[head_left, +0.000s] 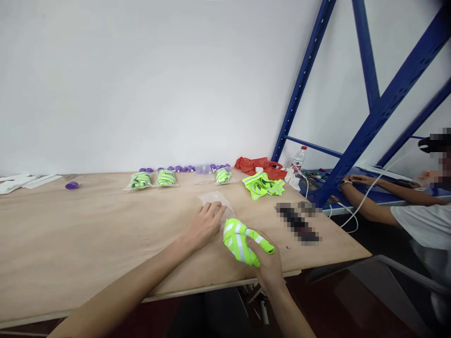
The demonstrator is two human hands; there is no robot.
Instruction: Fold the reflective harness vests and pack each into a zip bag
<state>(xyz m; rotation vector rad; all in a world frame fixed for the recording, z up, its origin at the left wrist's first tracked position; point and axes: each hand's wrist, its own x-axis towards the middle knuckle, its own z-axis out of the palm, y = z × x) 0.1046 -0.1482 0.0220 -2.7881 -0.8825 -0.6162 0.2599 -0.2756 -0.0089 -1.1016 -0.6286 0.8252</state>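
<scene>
My right hand (269, 263) grips a fluorescent yellow-green reflective vest (240, 241), folded into a compact bundle with silver stripes, above the front part of the table. Just left of it, the curled fingers of my left hand (207, 221) are on a clear plastic bag (215, 198) that lies flat on the wood. The bag's near end is partly hidden by that hand, and the bundle is close beside it. Farther back on the right lies a loose heap of the same striped material (262, 185).
Packed clear bags (140, 180) with striped bundles lie along the back, near several purple items (181, 168). A red plastic bag (255, 165), a bottle (299, 158) and a blue metal frame (303, 80) stand right. White sheets (21, 182) lie far left. Another person's arms (366, 202) rest at a neighbouring bench.
</scene>
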